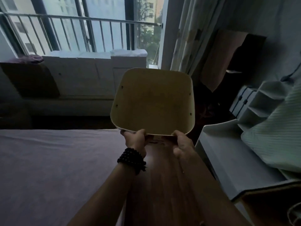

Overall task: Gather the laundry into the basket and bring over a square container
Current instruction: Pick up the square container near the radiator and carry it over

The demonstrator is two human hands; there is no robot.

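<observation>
A pale yellowish square container (pixel 153 101) with rounded corners and small holes in its side walls hangs in the air in front of me, its open inside facing me and empty. My left hand (pixel 135 140), with a dark bead bracelet on the wrist, grips the container's near rim at the left. My right hand (pixel 183 146) grips the same rim at the right. No laundry basket shows in this view.
A bed with a mauve sheet (pixel 48 160) fills the lower left. A white shelf unit (pixel 228 160) stands at the right with a pale green ribbed cloth (pixel 273 136) draped over it. Wooden floor (pixel 162 185) runs between them. White cabinets (pixel 91 74), a railed window and curtains lie ahead.
</observation>
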